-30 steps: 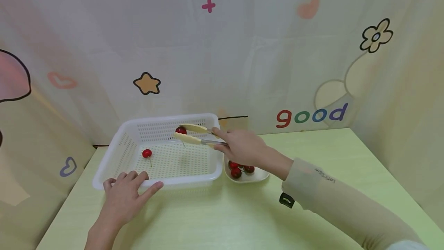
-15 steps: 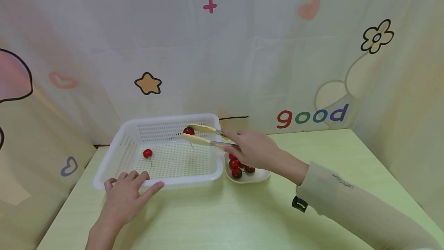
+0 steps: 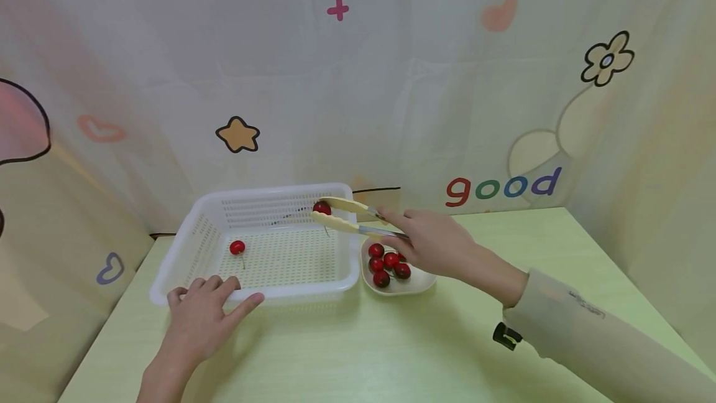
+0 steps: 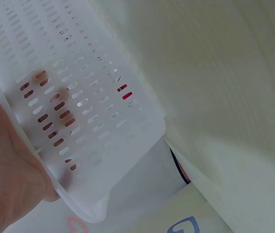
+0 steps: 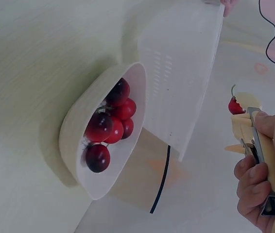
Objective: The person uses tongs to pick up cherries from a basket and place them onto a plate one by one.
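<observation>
My right hand [image 3: 439,244] grips a pair of metal tongs with pale yellow tips [image 3: 338,224]. Between those tips is a dark red cherry [image 3: 321,208], its stem hanging down, above the right end of a white perforated plastic basket [image 3: 313,288]. The right wrist view shows fingers wrapped round the tongs' handle [image 5: 272,167]. My left hand [image 3: 198,319] holds the basket's near rim, fingers curled over it and thumb outside; through the slots in the left wrist view the fingers [image 4: 62,109] show. One brighter cherry [image 3: 237,247] lies on the basket floor.
Against the basket's right side stands a small white bowl [image 3: 416,283] with several cherries [image 3: 390,260] in it. A pale green table [image 3: 347,353] carries both. Behind hangs a printed curtain [image 3: 403,111], with further cloth at both sides.
The right hand has drawn the tongs and their cherry rightward across the basket, uncovering more of the bowl. The left hand keeps its place on the rim.
</observation>
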Demonstrator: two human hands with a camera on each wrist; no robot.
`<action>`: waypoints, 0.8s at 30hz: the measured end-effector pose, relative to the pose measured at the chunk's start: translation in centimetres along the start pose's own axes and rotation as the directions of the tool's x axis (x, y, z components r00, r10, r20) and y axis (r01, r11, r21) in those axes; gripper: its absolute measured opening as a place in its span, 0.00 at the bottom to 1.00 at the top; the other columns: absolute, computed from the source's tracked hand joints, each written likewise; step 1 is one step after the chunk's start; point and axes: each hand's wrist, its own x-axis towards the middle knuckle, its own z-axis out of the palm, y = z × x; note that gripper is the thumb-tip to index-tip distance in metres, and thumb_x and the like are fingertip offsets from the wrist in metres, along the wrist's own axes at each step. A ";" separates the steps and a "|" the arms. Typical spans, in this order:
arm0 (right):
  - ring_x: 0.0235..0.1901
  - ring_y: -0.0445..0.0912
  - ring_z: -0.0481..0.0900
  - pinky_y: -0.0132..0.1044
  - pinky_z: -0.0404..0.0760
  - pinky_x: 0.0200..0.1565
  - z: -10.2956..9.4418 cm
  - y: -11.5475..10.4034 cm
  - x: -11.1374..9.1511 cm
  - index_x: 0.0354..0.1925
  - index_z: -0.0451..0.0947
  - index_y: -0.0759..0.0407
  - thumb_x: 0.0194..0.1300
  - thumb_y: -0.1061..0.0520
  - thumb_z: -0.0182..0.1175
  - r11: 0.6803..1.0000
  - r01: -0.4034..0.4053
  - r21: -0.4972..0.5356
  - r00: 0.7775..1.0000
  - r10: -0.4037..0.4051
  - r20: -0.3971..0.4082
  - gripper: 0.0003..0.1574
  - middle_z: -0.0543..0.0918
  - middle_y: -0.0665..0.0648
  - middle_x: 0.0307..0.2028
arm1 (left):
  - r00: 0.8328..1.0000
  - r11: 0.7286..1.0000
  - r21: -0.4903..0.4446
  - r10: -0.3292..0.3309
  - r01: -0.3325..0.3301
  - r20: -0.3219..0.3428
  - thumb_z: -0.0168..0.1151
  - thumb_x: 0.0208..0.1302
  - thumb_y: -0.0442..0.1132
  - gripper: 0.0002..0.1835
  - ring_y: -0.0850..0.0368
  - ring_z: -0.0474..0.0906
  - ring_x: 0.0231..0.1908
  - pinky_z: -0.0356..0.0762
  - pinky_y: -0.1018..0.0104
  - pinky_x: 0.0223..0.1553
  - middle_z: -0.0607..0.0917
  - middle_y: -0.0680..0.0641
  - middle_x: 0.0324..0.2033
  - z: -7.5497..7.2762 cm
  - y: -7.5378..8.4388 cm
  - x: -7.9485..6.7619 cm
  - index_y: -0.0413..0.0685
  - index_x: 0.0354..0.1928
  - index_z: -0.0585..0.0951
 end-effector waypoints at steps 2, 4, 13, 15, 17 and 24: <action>0.20 0.42 0.67 0.34 0.66 0.20 -0.1 0.2 -0.3 0.73 0.71 0.51 0.74 0.40 0.61 1.000 -0.014 0.009 1.000 0.014 0.013 0.36 0.71 0.46 0.23 | 1.000 1.000 0.002 0.000 0.000 -0.005 0.54 0.69 0.72 0.29 0.44 0.73 0.40 0.55 0.31 0.49 0.74 0.53 0.31 0.0 0.0 0.0 0.53 0.44 0.81; 0.20 0.42 0.67 0.34 0.67 0.21 -0.2 0.4 -0.7 0.73 0.70 0.52 0.74 0.41 0.62 1.000 -0.029 0.013 0.999 0.028 0.023 0.36 0.71 0.47 0.23 | 1.000 1.000 0.002 0.003 -0.003 -0.006 0.54 0.69 0.71 0.29 0.44 0.74 0.40 0.55 0.31 0.49 0.75 0.53 0.32 -0.1 0.0 0.0 0.53 0.44 0.81; 0.21 0.43 0.67 0.35 0.68 0.23 0.0 1.8 -2.7 0.72 0.71 0.54 0.74 0.44 0.63 0.999 -0.043 -0.009 0.999 0.043 0.017 0.35 0.73 0.48 0.25 | 1.000 1.000 0.004 -0.003 0.003 -0.010 0.54 0.69 0.72 0.29 0.45 0.73 0.41 0.54 0.32 0.49 0.75 0.54 0.32 -0.1 0.0 -0.1 0.53 0.44 0.81; 0.21 0.42 0.67 0.35 0.67 0.23 0.0 2.2 -3.2 0.72 0.72 0.55 0.74 0.45 0.63 0.999 -0.040 -0.007 0.999 0.040 0.008 0.34 0.72 0.48 0.24 | 1.000 1.000 0.002 -0.004 0.004 -0.009 0.54 0.69 0.72 0.29 0.45 0.73 0.41 0.54 0.32 0.49 0.75 0.54 0.32 -0.1 0.0 -0.1 0.53 0.44 0.81; 0.21 0.42 0.67 0.35 0.67 0.23 0.2 2.6 -3.7 0.72 0.72 0.56 0.74 0.45 0.62 0.999 -0.037 -0.008 0.999 0.037 0.005 0.34 0.73 0.48 0.24 | 1.000 1.000 0.003 -0.006 0.006 -0.004 0.54 0.69 0.72 0.29 0.45 0.73 0.41 0.54 0.32 0.49 0.75 0.54 0.32 -0.1 0.0 -0.1 0.53 0.44 0.81; 0.20 0.42 0.66 0.35 0.66 0.22 0.8 3.8 -5.0 0.72 0.71 0.57 0.75 0.43 0.61 0.997 -0.070 -0.026 0.997 0.071 0.038 0.35 0.72 0.48 0.24 | 1.000 1.000 0.006 -0.006 0.006 0.002 0.54 0.69 0.72 0.29 0.44 0.73 0.41 0.55 0.31 0.49 0.76 0.53 0.33 0.0 0.0 -0.2 0.53 0.45 0.82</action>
